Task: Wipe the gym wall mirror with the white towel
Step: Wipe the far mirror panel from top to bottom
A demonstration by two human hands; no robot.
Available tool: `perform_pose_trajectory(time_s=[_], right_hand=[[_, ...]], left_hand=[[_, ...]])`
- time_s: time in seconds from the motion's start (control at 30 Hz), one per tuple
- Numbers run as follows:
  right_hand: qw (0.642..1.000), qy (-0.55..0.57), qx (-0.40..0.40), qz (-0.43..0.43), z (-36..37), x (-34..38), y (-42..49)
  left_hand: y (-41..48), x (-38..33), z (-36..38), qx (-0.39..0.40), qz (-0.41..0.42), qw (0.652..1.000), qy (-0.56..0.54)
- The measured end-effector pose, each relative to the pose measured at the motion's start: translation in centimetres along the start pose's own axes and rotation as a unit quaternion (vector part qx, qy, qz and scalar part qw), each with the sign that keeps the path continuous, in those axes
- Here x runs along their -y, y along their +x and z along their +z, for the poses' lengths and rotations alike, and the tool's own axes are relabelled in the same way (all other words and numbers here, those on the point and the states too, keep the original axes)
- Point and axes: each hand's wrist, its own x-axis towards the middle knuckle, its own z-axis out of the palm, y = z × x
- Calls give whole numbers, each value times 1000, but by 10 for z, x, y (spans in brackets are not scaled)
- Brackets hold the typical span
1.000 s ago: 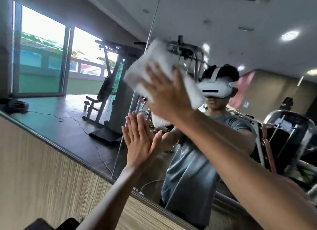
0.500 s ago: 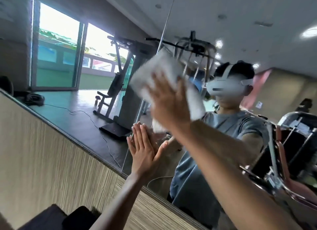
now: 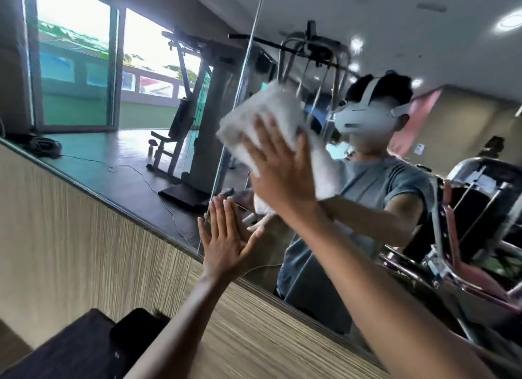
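Observation:
The wall mirror [image 3: 118, 164] fills the upper part of the view and reflects the gym and a person in a grey shirt. My right hand [image 3: 279, 169] presses a folded white towel [image 3: 262, 116] flat against the glass with straight, spread fingers. Lower and to the left, my left hand [image 3: 226, 240] rests flat on the mirror, fingers straight and pointing up, near the vertical seam [image 3: 231, 124] between two mirror panes. The towel's lower part hangs behind my right palm.
A wood-grain wall panel [image 3: 84, 251] runs below the mirror's lower edge. A dark object [image 3: 84, 347] sits at the bottom left. Reflected in the glass are a weight machine [image 3: 192, 119], a floor cable and large windows.
My right hand has slid the towel down and to the right across the glass. The left hand stays flat on the mirror in about the same spot. The view has shifted.

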Motion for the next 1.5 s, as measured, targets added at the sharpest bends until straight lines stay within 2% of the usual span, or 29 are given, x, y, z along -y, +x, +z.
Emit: perform_pose_trajectory(time_s=[0.07, 0.13, 0.2, 0.27, 0.33, 0.43, 0.5, 0.57, 0.63, 0.7, 0.8, 0.9, 0.97, 1.03, 1.13, 1.23, 1.33, 1.43, 1.5], right_hand=[[996, -7, 37, -78, 12, 19, -20], [986, -30, 74, -147, 12, 9, -45], [983, -17, 94, -158, 1, -19, -72], [990, -13, 68, -119, -14, -53, -80], [999, -29, 24, -38, -26, -75, -58], [997, -34, -18, 72, -28, -52, -13], [998, -21, -10, 62, -13, -24, -9], [1000, -30, 4, 0, 1, -12, -27], [996, -53, 18, -66, 4, -21, -60], [994, -53, 32, -86, -2, -43, -101], [999, -36, 31, -24, -28, -95, -130], [991, -43, -25, 126, -50, -127, -97], [978, -49, -63, 193, -51, -117, -75], [982, -42, -65, 175, -38, -94, -74], [997, -59, -12, 53, -19, -65, -113], [996, -91, 14, -6, -17, -82, -171], [995, -90, -5, 38, -32, -123, -197], [982, -102, -58, 150, -42, -143, -165], [971, -83, -84, 209, -41, -128, -139]], left_hand=[[-1, 3, -4, 3, 6, 1000, 13], [-4, 5, -8, 18, 6, 1000, 14], [-5, 0, -9, 21, -1, 1000, 1], [-5, -6, -9, 14, 2, 1000, -11], [-6, -11, -9, 1, -4, 1000, -15], [-10, -15, -13, 15, -9, 1000, -19], [-11, -12, -14, 20, -11, 1000, -20], [-9, -8, -13, 13, -7, 1000, -20], [-10, -7, -11, -3, -9, 999, -39], [-10, -13, -9, -28, -23, 996, -79], [-9, -28, -6, -55, -17, 993, -101], [-8, -50, -4, -67, 32, 992, -105], [-8, -67, -2, -78, 46, 989, -117], [-10, -83, 1, -91, 75, 987, -109], [-12, -94, 9, -105, 91, 985, -101], [-11, -94, 12, -102, 93, 984, -112], [-9, -98, 12, -99, 122, 983, -98], [-11, -105, 12, -90, 112, 984, -106], [-14, -108, 15, -92, 112, 984, -100]])
